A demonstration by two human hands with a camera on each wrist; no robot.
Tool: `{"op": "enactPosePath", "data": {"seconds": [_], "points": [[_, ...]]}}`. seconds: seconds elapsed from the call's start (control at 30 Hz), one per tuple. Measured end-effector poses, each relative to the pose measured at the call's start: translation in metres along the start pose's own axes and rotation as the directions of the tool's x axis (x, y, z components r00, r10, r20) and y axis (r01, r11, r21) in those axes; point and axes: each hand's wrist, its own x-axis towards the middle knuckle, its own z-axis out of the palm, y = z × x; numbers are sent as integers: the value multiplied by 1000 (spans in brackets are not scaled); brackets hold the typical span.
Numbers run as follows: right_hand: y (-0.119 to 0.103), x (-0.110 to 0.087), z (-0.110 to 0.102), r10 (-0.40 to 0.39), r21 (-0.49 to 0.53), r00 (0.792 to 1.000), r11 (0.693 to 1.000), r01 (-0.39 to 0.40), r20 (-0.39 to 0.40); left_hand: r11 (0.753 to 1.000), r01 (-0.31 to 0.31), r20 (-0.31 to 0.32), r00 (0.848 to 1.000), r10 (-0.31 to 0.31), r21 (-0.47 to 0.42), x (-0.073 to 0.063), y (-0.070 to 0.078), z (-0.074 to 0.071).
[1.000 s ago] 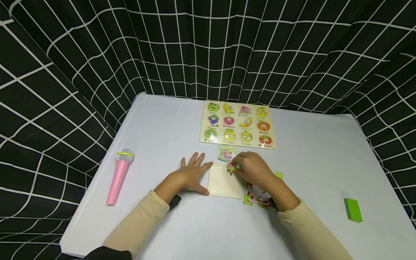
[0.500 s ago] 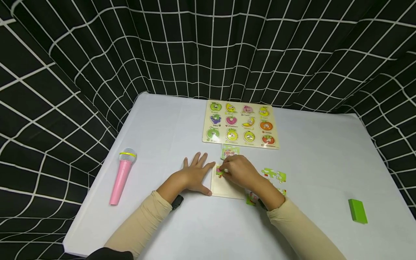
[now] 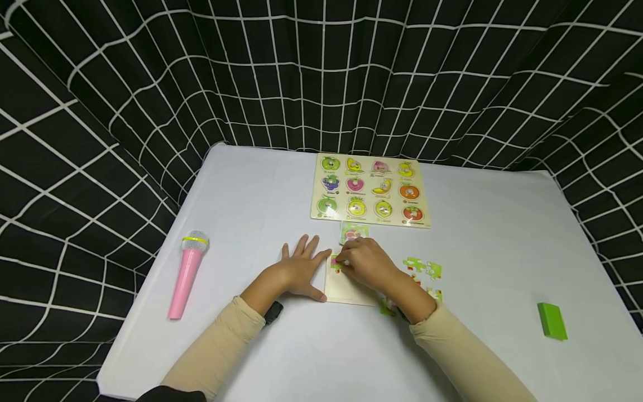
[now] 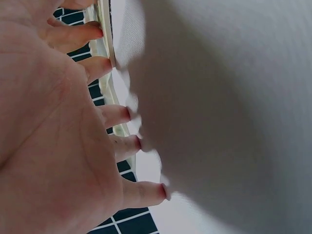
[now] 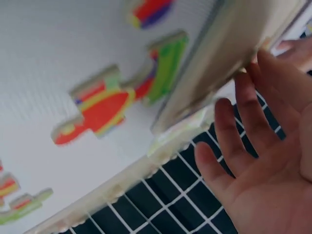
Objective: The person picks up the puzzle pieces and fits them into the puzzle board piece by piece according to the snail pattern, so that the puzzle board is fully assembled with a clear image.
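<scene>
My left hand (image 3: 297, 274) rests with spread fingers on the white table, thumb and index fingertips at the left edge of a pale wooden puzzle tray (image 3: 346, 291). In the left wrist view its fingertips (image 4: 155, 194) touch the cloth. At the tray's upper left corner, my right hand (image 3: 370, 265) pinches a green and pink jigsaw piece (image 3: 334, 261) between thumb and index, partly hidden by the fingers. The right wrist view shows its other fingers (image 5: 226, 126) held loosely off the tray. Loose jigsaw pieces (image 3: 433, 271) lie right of the tray, some under the right forearm.
Behind the tray lies a small picture card (image 3: 354, 228), and beyond it a fruit peg puzzle board (image 3: 384, 218). A pink toy microphone (image 3: 185, 279) lies at the left, a green block (image 3: 552, 321) at the right. Black gridded curtain (image 3: 351, 72) surrounds the table.
My right hand has moved left with the jigsaw piece, from the tray's upper right to its upper left corner. Several loose pieces at right came into view. The left hand has stayed put.
</scene>
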Motion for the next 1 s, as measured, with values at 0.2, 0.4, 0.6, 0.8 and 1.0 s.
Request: {"op": "enactPosePath", "data": {"seconds": [0.2,0.4,0.6,0.8,1.0], "points": [[8,-7,-12,-24,149,996,989,11,81,999,21,-17,1000,-21,-25,-4,-3,7],[46,-41,-23,144,219,989,964,-147,31,999,12,-29,999,-13,-34,-3,-4,10],[81,-80,-26,277,171,961,946,-277,24,999,21,-21,1000,-21,-34,-5,-6,8],[93,-97,-24,319,150,947,935,-321,41,999,13,-22,1000,-14,-41,-6,-5,6],[100,-104,-26,334,144,942,931,-335,31,999,-9,-10,1000,8,-41,0,2,2]]}}
